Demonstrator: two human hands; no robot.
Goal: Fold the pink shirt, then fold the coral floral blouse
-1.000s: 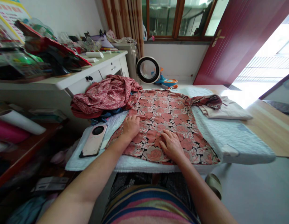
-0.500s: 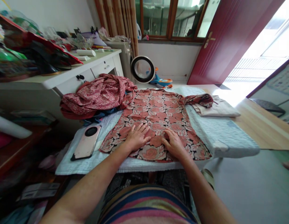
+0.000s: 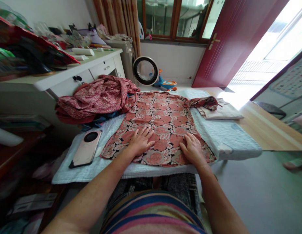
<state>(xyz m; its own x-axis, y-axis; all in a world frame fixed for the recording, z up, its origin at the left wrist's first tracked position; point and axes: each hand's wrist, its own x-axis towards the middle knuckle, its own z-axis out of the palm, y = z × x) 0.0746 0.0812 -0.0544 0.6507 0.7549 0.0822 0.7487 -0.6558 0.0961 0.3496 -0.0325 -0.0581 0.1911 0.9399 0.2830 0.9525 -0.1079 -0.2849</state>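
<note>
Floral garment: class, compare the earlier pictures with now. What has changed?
The left hand has moved rightward, toward the near edge of the floral garment; the right hand has moved toward its right side. Neither visibly grips it. Garment, phone and red bundle stayed in place.

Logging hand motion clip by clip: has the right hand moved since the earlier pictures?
Yes. The right hand has moved rightward over the floral garment, farther from the unmoved phone and closer to the garment's right edge.
</note>
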